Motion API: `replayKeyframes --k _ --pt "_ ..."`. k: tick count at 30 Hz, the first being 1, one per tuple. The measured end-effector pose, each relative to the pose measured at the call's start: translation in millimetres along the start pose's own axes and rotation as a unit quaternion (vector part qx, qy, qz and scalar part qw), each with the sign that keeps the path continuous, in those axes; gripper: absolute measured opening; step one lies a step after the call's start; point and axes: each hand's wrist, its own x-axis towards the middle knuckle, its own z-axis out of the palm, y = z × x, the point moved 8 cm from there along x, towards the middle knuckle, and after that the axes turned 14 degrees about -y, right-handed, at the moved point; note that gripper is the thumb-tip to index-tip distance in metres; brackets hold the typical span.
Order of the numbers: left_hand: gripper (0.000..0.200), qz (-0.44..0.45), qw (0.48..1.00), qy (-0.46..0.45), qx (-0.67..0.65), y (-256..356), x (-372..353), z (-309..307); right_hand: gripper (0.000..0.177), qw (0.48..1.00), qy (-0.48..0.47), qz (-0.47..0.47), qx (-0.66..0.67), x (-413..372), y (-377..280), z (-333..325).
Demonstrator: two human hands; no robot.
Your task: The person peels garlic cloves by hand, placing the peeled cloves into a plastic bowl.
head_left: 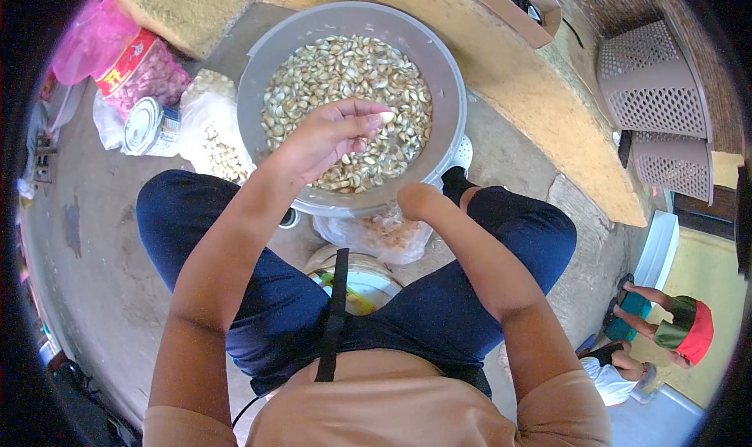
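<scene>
A large grey basin on the floor holds many garlic cloves, which look wet or under water. Above them, my left hand is closed, pinching a pale garlic clove between thumb and fingertips. At the basin's near right rim, my right hand is bent down at the wrist, and its fingers are hidden from view. Beneath the right hand lies a clear plastic bag with brownish peels in it. To the left of the basin, a white plastic bag contains pale peeled cloves.
A pink mesh sack and a tin can stand at the left. Between my legs is a round white container. A yellow ledge curves behind the basin, with a cardboard box on it. Two people are at lower right.
</scene>
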Motion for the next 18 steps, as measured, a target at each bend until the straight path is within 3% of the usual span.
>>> replayKeyframes --k 7,10,13,15,18 --pt "0.025 0.005 0.999 -0.008 -0.033 -3 0 -1 0.017 1.0 0.017 0.006 -0.024 1 3 3" --pt "0.025 0.003 1.0 0.003 -0.025 1 -2 3 0.017 0.997 0.069 -0.012 0.02 2 9 -7" --pt "0.024 0.012 1.0 0.026 -0.007 3 -2 5 0.018 0.971 0.195 -0.073 0.118 -34 6 -59" --pt "0.024 0.023 0.999 0.035 0.009 3 -1 5 0.019 0.918 0.262 -0.058 0.291 -89 4 -105" --pt "0.024 0.032 0.998 0.038 0.038 2 1 5 0.017 0.732 0.381 -0.224 0.518 -112 14 -125"
